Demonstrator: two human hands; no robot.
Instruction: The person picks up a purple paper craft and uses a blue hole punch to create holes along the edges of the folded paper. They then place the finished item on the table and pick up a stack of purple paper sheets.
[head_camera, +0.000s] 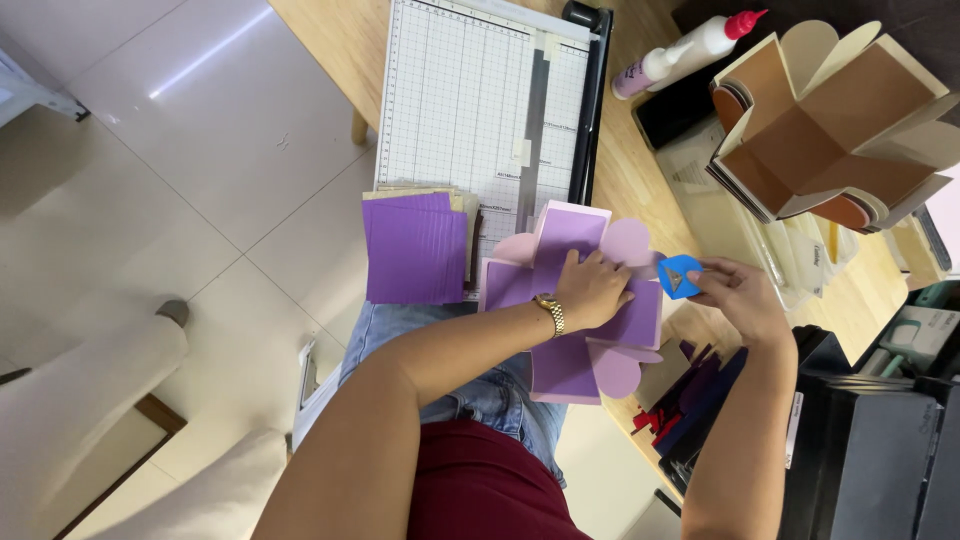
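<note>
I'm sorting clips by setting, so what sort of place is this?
Probably a home craft or papercraft desk: a wooden table carries a gridded paper trimmer, a glue bottle and a folded brown card box, while the left hand presses on a purple card box.

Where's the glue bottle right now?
The glue bottle lies on its side at the top right of the head view, between the paper trimmer and the brown box.
</note>
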